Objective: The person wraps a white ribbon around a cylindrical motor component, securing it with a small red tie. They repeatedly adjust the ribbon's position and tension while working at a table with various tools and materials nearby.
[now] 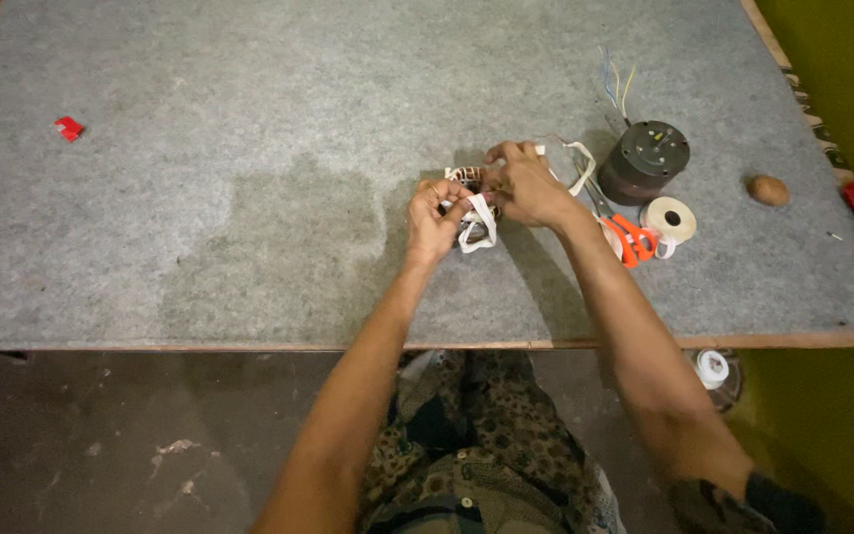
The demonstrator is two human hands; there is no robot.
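Both hands meet over the grey felt-covered table point(249, 198), working on a small copper-wire coil point(469, 178) bound with white tape. My left hand point(434, 218) pinches the coil and a loop of white tape point(481, 232) hanging below it. My right hand point(524, 183) grips the coil from the right, fingers curled over its top, with a strip of white tape point(581, 163) trailing off toward the right. Most of the coil is hidden by the fingers.
A dark round motor body point(644, 160) with thin coloured wires point(615, 89) stands right of the hands. Orange-handled scissors point(630, 237) and a roll of white tape point(670, 220) lie beside it. A brown lump point(768, 190) and a red scrap point(68, 128) lie apart.
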